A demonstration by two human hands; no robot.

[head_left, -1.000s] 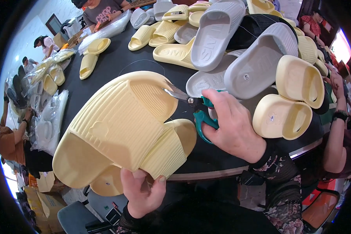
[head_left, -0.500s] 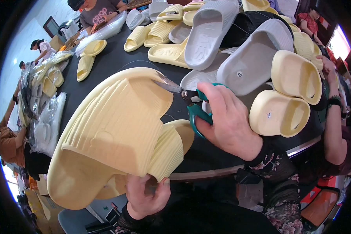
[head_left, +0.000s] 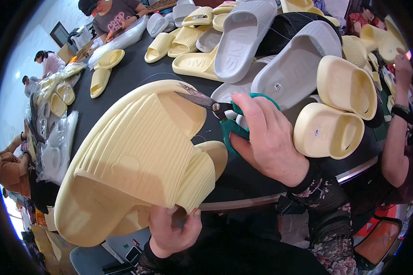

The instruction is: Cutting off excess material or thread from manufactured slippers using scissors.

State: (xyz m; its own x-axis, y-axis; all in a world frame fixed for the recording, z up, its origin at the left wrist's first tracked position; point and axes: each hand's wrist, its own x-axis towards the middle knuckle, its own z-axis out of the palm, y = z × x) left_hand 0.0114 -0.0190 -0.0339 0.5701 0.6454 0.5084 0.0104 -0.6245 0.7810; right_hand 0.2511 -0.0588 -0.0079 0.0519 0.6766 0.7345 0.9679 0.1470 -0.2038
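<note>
— Fingers first: what are they doing?

— Fingers of the right hand (head_left: 270,140) are curled through and around the green handles of the scissors (head_left: 215,110), clamped on them. The blades are parted and point left, their tips at the rim of the big yellow slipper (head_left: 137,151). The left hand (head_left: 172,229) grips that slipper from below at its near end, thumb and fingertips pressed shut on the strap edge.

— Where does the slipper sit?

— It is held up, tilted, sole side toward the camera, over the near edge of the black table (head_left: 137,73). It hides much of the tabletop beneath it.

— Any free room?

— A bare strip of table shows to the upper left of the slipper, running toward two small yellow slippers (head_left: 103,68). To the right of the scissors there is little space: a grey slipper (head_left: 293,68) and two pale yellow slippers (head_left: 335,110) lie just beside the right hand, one of them close to the table's edge.

— Any bags or boxes?

— Clear plastic bags (head_left: 59,146) lie along the left side; what is in them I cannot tell for sure.

— What else is around?

— A heap of grey and yellow slippers (head_left: 215,41) crowds the far side. Other people stand at the far left and top, and another person's arm (head_left: 399,137) reaches in at the right edge.
</note>
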